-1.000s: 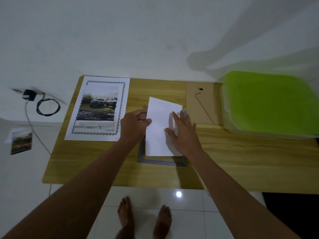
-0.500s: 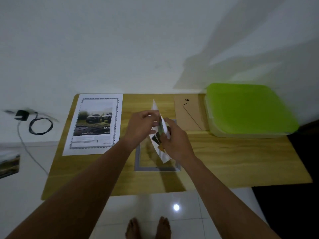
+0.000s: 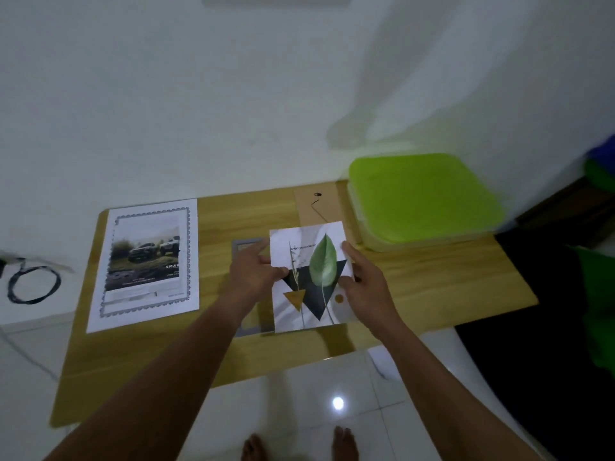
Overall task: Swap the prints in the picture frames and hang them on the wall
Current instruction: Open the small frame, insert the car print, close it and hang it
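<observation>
White wall behind, pale floor tiles below; a wooden surface is set against the wall.

- Leaf print is held face up by both hands, over the grey frame and shifted somewhat to its right. Whether it touches the frame cannot be told.
- Left hand: grip closed as a pinch on the print's left edge.
- Right hand: grip closed on the right edge, thumb laid on the face.
- Long axis of the leaf print runs away from the person, roughly parallel to the frame's long sides.
- Frame lies flat, partly covered by the left hand and the print.
- Car print lies flat to the left of the frame, well apart from the leaf print and nearer the left hand.
- Cardboard backing board lies beyond the leaf print, beside a green-lidded container.

Judgement: the swap is mid-way and nothing is hung yet. The car print is best fetched by the left hand, once the leaf print is left to the right one.
</observation>
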